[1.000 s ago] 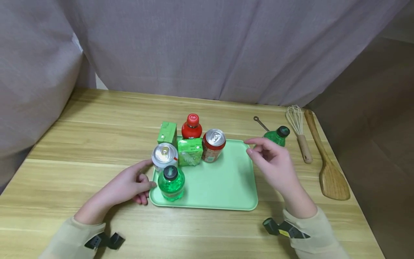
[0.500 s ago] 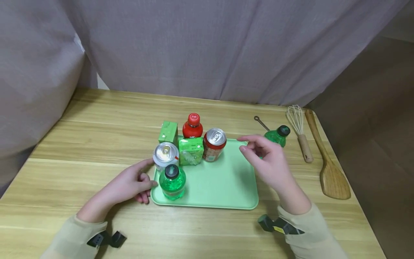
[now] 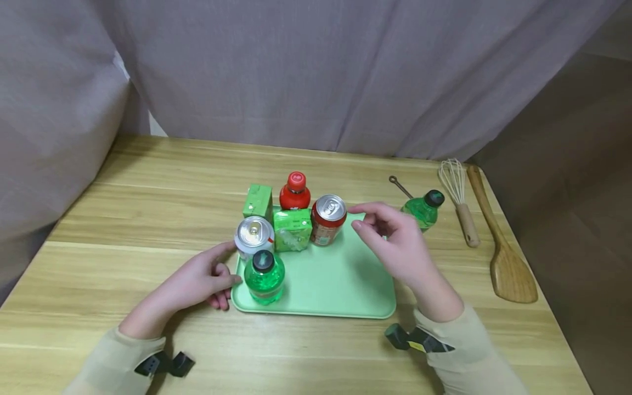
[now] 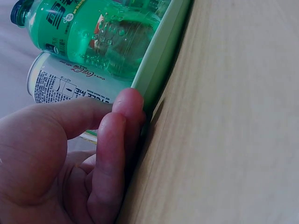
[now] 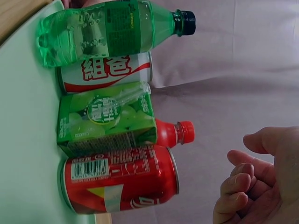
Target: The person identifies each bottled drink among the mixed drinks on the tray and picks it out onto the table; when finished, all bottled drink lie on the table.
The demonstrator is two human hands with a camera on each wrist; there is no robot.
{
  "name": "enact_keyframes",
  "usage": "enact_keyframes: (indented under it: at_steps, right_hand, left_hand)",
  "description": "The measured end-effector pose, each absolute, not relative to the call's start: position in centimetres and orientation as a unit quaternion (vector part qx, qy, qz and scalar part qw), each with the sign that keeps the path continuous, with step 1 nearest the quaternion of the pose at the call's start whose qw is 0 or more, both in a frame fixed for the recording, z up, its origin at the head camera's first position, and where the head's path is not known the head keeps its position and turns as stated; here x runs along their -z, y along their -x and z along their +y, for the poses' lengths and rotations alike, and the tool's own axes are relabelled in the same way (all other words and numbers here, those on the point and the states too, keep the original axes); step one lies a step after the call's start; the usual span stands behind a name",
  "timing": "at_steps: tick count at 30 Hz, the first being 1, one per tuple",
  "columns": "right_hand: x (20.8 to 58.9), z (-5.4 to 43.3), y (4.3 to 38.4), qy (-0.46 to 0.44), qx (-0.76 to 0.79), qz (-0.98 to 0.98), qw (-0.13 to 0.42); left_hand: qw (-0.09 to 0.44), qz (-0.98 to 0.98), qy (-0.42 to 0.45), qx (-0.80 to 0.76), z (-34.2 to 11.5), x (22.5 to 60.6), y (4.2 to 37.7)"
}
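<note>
In the head view, the left hand [image 3: 199,280] touches the rim of the tray [image 3: 340,299], and the right hand [image 3: 400,241], thumb and forefinger parted and empty, hovers just beside the red can [image 3: 326,226]. The left wrist view shows the left fingertips [image 4: 128,101] against that rim, but I cannot tell whether they pinch it. In the right wrist view, bottle [image 5: 96,33], white can [image 5: 126,73], carton [image 5: 105,114] and red can stand on the tray.

The bare left hand [image 3: 201,278] is held low, its index finger extended beyond the thumb. The bare right hand [image 3: 399,241] is held raised, thumb and index finger parted, other fingers curled.
</note>
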State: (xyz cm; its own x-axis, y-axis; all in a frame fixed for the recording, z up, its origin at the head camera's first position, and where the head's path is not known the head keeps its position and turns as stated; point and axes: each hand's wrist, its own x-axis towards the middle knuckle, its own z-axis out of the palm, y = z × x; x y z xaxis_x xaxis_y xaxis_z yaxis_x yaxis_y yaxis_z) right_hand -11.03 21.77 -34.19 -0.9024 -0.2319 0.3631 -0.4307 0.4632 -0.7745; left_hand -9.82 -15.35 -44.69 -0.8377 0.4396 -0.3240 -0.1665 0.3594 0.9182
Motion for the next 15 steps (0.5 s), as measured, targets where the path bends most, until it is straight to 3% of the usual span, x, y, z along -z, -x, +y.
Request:
enact_keyframes:
  at_steps: [15]
  right_hand:
    - [33.7, 19.0, 11.2, -0.222, -0.496, -0.836, 0.072]
  left_hand:
    - [0.269, 0.781, -0.091, -0.557, -15.3, 44.7, 9.9]
